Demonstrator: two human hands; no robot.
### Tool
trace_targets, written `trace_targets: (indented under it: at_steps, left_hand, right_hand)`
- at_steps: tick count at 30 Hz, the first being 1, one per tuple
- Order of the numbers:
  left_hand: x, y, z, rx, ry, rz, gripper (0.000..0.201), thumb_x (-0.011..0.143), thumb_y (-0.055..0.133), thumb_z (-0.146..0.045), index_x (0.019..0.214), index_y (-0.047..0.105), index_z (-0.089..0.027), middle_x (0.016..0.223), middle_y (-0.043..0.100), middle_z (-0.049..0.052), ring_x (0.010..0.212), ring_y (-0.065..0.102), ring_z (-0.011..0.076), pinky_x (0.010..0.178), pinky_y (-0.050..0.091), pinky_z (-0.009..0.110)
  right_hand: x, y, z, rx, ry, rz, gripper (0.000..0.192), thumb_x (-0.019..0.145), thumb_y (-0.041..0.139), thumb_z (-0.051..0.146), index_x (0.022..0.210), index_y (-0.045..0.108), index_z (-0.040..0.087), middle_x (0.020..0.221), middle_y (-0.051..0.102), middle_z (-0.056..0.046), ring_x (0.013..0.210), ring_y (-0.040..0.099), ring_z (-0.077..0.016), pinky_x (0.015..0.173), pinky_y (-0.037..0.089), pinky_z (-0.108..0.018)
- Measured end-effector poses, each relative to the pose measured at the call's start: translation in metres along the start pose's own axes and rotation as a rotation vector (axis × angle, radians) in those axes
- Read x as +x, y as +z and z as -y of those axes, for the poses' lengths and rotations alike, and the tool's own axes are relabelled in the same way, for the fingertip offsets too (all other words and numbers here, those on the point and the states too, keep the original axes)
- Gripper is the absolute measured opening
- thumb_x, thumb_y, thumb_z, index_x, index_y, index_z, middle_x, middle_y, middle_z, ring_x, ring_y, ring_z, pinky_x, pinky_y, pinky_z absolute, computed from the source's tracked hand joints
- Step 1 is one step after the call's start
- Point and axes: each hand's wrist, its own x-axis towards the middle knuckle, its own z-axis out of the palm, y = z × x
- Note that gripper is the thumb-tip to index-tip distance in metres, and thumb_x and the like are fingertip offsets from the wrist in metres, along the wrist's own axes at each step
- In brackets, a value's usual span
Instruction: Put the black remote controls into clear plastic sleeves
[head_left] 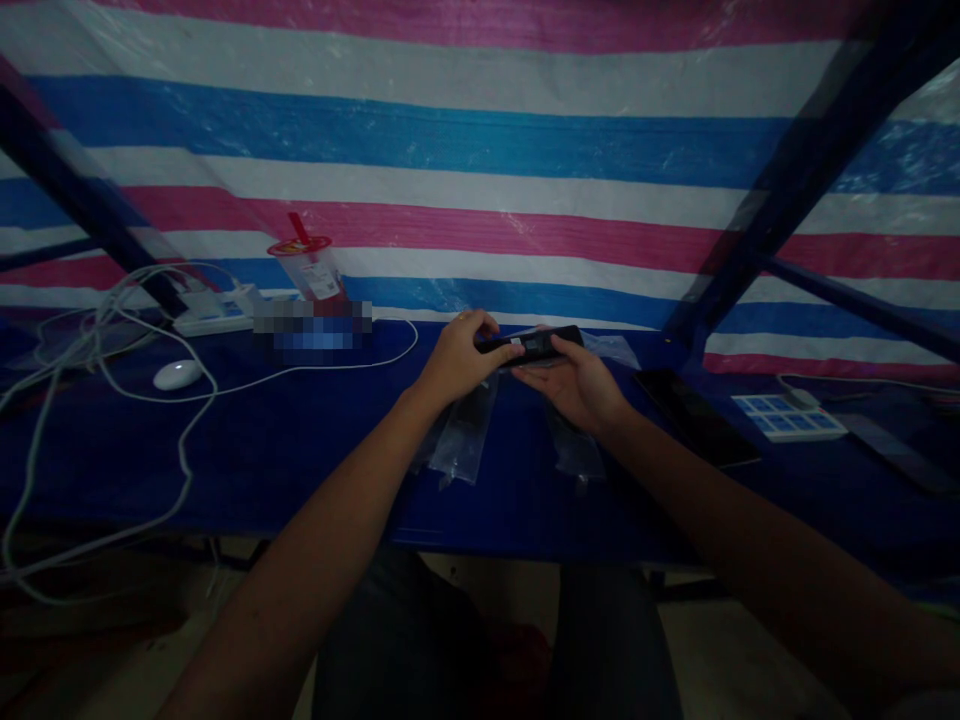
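Between my two hands is a long black device point(536, 345) with a small white label, held sideways above the blue table; its exact kind does not show. My left hand point(465, 357) grips its left end, thumb on the label side. At the other end, my right hand point(577, 380) holds it with the thumb on top and fingers beneath. Under my left hand lies a clear plastic bag point(466, 430) with something dark in it. A second clear bag point(576, 447) lies below my right hand, and more clear plastic point(611, 348) is behind it.
The blue table point(300, 450) carries tangled white cables point(187, 450), a power strip point(214, 322), a white mouse point(178, 375) and a lidded cup point(319, 272) at left. At right are a dark flat tablet-like slab point(694, 415) and a white-and-blue block point(789, 417). Striped sheeting point(480, 140) hangs behind.
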Motion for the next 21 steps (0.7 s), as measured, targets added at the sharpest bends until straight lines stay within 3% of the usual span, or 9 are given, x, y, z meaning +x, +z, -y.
trace_targets:
  at_steps: [3,8,14,21]
  left_hand:
    - [0.0026,-0.0006,0.004,-0.13,-0.138,0.005,0.035,0.082,0.071,-0.052,0.086,0.06,-0.019,0.085,0.066,0.004,0.081,0.061,0.0184,0.075,0.048,0.033]
    - [0.0037,-0.0043,0.008,-0.419,-0.385,0.243,0.038,0.083,0.071,-0.055,0.084,0.058,-0.02,0.069,0.063,0.003,0.055,0.057,0.0143,0.052,0.043,0.03]
    - [0.0028,-0.0071,0.0041,-0.652,-0.463,0.266,0.032,0.082,0.076,-0.048,0.087,0.06,-0.021,0.068,0.063,0.003,0.053,0.057,0.013,0.048,0.04,0.03]
    - [0.0028,-0.0077,0.0025,-0.725,-0.513,0.26,0.024,0.077,0.082,-0.029,0.081,0.062,-0.018,0.069,0.064,0.003,0.053,0.057,0.01,0.052,0.045,0.03]
  right_hand:
    - [0.0006,-0.0013,0.0002,0.044,-0.006,-0.017,0.016,0.091,0.06,0.029,0.107,0.062,0.024,0.103,0.075,-0.006,0.102,0.072,-0.0244,0.1,0.054,-0.048]
    - [-0.0006,-0.0001,-0.0006,0.02,-0.032,-0.003,0.018,0.092,0.062,0.034,0.107,0.06,0.025,0.11,0.072,-0.008,0.113,0.068,-0.0265,0.1,0.055,-0.05]
    - [-0.0026,0.0056,-0.002,-0.006,-0.032,-0.045,0.021,0.088,0.065,0.027,0.109,0.06,0.025,0.104,0.071,-0.005,0.105,0.069,-0.0226,0.099,0.055,-0.046]
    - [-0.0041,0.0047,-0.003,-0.002,-0.02,-0.021,0.024,0.087,0.065,0.028,0.109,0.056,0.028,0.106,0.073,-0.005,0.105,0.071,-0.0252,0.097,0.056,-0.052]
